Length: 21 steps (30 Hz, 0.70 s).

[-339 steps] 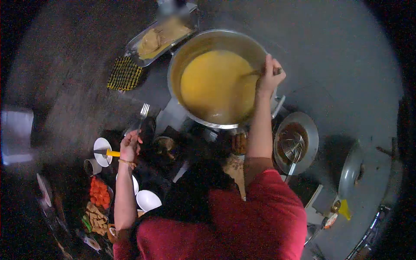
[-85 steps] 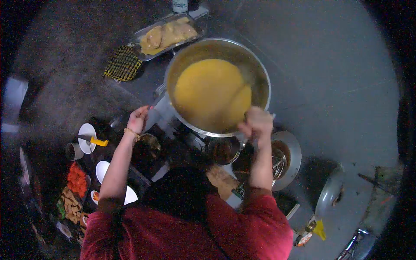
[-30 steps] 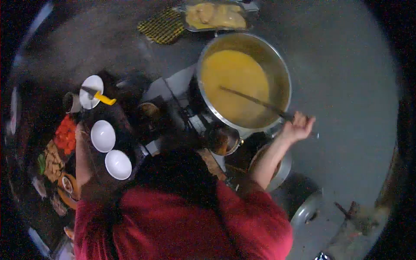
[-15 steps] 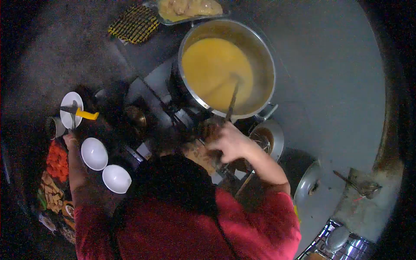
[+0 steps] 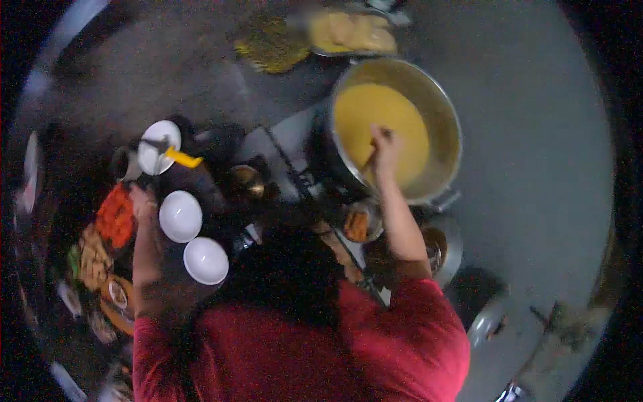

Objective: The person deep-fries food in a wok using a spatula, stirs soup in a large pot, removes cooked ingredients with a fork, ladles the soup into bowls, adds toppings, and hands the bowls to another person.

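My right hand (image 5: pixel 385 153) is over a large metal pot (image 5: pixel 451 110) of yellow soup (image 5: pixel 412 120). Its fingers are closed around a long dark handle (image 5: pixel 368 165), whose lower end I cannot make out. My left hand (image 5: pixel 142 201) is at the left, beside a tray of chopped red vegetables (image 5: pixel 115 218) and just below a white plate (image 5: pixel 171 130). A utensil with a yellow handle (image 5: pixel 184 158) lies across that plate. Blur hides the left fingers, so I cannot see whether they hold anything. Two white bowls (image 5: pixel 181 216) stand right of my left forearm.
Behind the pot is a tray of pale food pieces (image 5: pixel 351 32), with a yellow-black mesh mat (image 5: pixel 272 48) to its left. Pale strips (image 5: pixel 94 258) lie below the red vegetables. A pan with brown contents (image 5: pixel 452 251) and a round metal lid (image 5: pixel 487 320) are at the right.
My right hand has moved up from below the pot's near rim to over the soup, still gripping the handle. The whole view has shifted; my left hand stays near the white plate.
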Motion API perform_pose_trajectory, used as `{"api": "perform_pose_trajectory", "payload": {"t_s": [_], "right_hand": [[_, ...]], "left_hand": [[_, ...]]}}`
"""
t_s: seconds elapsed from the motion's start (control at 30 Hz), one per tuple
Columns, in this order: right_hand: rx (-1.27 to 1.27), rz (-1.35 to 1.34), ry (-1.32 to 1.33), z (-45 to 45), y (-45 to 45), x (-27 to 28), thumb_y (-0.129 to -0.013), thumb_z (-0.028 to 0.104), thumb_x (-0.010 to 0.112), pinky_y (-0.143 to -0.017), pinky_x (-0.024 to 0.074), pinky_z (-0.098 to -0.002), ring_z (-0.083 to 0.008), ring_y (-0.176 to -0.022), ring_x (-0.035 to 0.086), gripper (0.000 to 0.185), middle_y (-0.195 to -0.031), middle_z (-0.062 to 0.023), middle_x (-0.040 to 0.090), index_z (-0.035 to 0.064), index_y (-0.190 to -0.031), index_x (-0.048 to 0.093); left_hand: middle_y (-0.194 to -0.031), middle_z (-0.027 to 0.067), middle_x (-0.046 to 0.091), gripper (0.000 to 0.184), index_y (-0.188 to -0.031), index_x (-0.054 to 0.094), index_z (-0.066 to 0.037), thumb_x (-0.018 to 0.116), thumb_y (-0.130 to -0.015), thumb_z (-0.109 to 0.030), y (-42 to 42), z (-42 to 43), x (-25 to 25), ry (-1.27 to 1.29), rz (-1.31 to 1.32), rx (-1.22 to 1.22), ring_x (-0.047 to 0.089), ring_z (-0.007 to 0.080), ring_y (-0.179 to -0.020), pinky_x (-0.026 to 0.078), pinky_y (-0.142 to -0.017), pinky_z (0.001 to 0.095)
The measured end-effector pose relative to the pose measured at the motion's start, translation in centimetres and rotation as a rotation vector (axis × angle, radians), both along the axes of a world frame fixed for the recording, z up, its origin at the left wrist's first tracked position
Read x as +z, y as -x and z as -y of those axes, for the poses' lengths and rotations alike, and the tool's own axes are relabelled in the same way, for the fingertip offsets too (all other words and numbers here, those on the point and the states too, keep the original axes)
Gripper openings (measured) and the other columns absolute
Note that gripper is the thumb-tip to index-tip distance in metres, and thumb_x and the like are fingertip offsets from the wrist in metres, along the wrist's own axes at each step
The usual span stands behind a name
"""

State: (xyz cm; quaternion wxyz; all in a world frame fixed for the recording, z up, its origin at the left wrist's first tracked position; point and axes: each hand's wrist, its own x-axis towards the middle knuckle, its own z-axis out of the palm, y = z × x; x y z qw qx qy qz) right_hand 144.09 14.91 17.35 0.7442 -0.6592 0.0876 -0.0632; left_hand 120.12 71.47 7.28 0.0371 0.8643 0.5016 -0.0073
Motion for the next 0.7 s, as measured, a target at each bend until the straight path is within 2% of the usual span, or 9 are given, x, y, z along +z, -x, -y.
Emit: {"api": "perform_pose_trajectory", "payload": {"t_s": [0.13,0.17,0.23,0.3,0.33,0.5,0.57,0.63,0.7], "right_hand": [[-0.076,0.264,-0.164,3.1,-1.5,0.7,-0.072,0.014,0.061,-0.048,0.0371,-0.0249,-0.0099,-0.056,0.046,0.012,-0.065,-0.0003,0.048,0.0068,-0.069,0.051],[-0.120,0.186,-0.166,2.5,-0.2,4.3,-0.074,0.021,0.058,-0.051,0.0381,-0.0268,-0.0124,-0.058,0.047,0.016,-0.065,-0.0020,0.049,0.0063,-0.071,0.054],[-0.242,0.221,-0.270,5.5,0.7,8.7,-0.079,0.024,0.053,-0.054,0.0401,-0.0284,-0.0154,-0.061,0.050,0.021,-0.069,-0.0040,0.053,0.0037,-0.080,0.058],[-0.263,0.267,-0.564,11.0,-1.4,8.1,-0.082,0.019,0.048,-0.050,0.0366,-0.0269,-0.0125,-0.051,0.045,0.021,-0.056,-0.0012,0.047,0.0084,-0.064,0.050],[-0.137,0.381,-0.535,15.0,-0.9,8.5,-0.083,0.020,0.045,-0.045,0.0296,-0.0261,-0.0101,-0.040,0.033,0.030,-0.045,0.0029,0.033,0.0136,-0.055,0.037],[-0.038,0.434,-0.510,23.0,2.6,16.3,-0.083,0.020,0.046,-0.046,0.0219,-0.0261,-0.0099,-0.039,0.021,0.038,-0.041,0.0017,0.025,0.0144,-0.050,0.028],[-0.103,0.343,-0.199,21.1,4.5,19.2,-0.079,0.018,0.051,-0.046,0.0260,-0.0248,-0.0101,-0.039,0.028,0.034,-0.041,0.0017,0.031,0.0122,-0.050,0.036],[0.121,0.503,0.292,20.1,5.3,17.1,-0.072,0.014,0.060,-0.047,0.0355,-0.0238,-0.0125,-0.042,0.041,0.016,-0.042,0.0017,0.037,0.0082,-0.061,0.050],[0.771,0.535,0.915,15.2,6.5,21.1,-0.066,0.011,0.066,-0.047,0.0390,-0.0268,-0.0160,-0.048,0.050,0.021,-0.048,-0.0043,0.047,0.0058,-0.052,0.051]], "left_hand": [[-0.127,0.0240,0.029,0.063,-0.128,0.019,-0.003,0.046,-0.081,-0.035,5.1,4.7,5.4,-0.114,0.225,-0.127,0.040,0.0384,-0.109,0.035,-0.090,0.0414],[-0.125,0.0251,0.033,0.062,-0.128,0.020,-0.002,0.044,-0.082,-0.036,6.4,7.3,9.2,0.100,0.095,0.097,0.039,0.0373,-0.110,0.034,-0.090,0.0412],[-0.117,0.0258,0.041,0.058,-0.124,0.029,0.000,0.043,-0.083,-0.038,8.3,8.1,10.1,0.260,0.155,0.121,0.041,0.0368,-0.109,0.036,-0.087,0.0422],[-0.103,0.0214,0.053,0.047,-0.113,0.043,0.001,0.046,-0.082,-0.033,18.4,1.2,-0.7,0.182,-0.189,0.101,0.051,0.0329,-0.096,0.043,-0.077,0.0383],[-0.103,0.0211,0.053,0.046,-0.113,0.043,0.001,0.046,-0.082,-0.033,18.9,2.9,-1.4,0.300,-0.082,0.121,0.051,0.0325,-0.096,0.043,-0.077,0.0380],[-0.101,0.0199,0.054,0.044,-0.110,0.045,0.001,0.046,-0.081,-0.032,19.0,11.8,-1.8,0.996,0.569,0.397,0.052,0.0309,-0.093,0.043,-0.076,0.0365],[-0.100,0.0193,0.054,0.043,-0.110,0.045,0.001,0.047,-0.081,-0.032,18.9,13.6,-2.9,1.125,0.635,0.429,0.053,0.0303,-0.092,0.043,-0.075,0.0358],[-0.099,0.0188,0.054,0.043,-0.109,0.046,0.001,0.047,-0.080,-0.031,18.9,14.5,-3.3,1.198,0.684,0.451,0.053,0.0296,-0.091,0.044,-0.075,0.0352],[-0.099,0.0183,0.054,0.042,-0.108,0.046,0.001,0.047,-0.080,-0.031,18.5,14.7,-3.9,1.249,0.717,0.452,0.054,0.0290,-0.090,0.044,-0.074,0.0346]]}}
